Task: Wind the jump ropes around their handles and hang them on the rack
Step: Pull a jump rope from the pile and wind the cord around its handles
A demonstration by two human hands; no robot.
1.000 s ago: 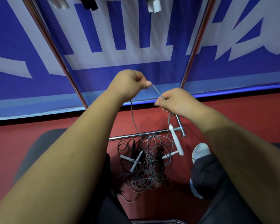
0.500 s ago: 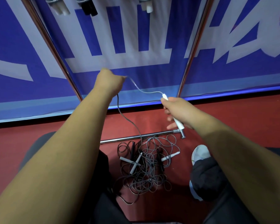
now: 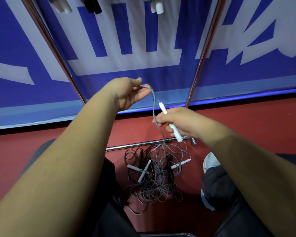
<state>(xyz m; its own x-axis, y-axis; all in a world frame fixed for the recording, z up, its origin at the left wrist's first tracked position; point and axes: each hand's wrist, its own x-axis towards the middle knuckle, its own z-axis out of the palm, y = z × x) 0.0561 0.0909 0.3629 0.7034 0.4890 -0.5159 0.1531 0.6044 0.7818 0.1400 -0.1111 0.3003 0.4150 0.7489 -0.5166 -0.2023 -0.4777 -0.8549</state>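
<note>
1. Right hand [image 3: 181, 124], centre-right of the frame: its grip is wrapped round the white handle [image 3: 163, 109], which tilts with the cord end up.
2. Left hand [image 3: 128, 93], just above and to the left: its grip is pinching the grey rope [image 3: 153, 106] at the fingertips. A short arc of rope joins the two hands, and the rest trails down.
3. First risk: that trailing length runs straight into the tangled pile [image 3: 157, 182] at lower centre. I'd judge that winding now could drag up knots or another rope's handle.
4. Second risk: the pinch looks light. A tug from the pile may pull the rope free and let any turns spring off.
5. Third risk: the rope passes the low rack bar [image 3: 140, 144] and could snag there.
6. Underneath is a red floor [image 3: 246, 127], with a shoe [image 3: 210, 162] at lower right.
7. Behind is a blue-and-white banner [image 3: 126, 40] with slanting rack poles [image 3: 202, 53] in front. Wound ropes [image 3: 156, 6] already hang at the top edge.
</note>
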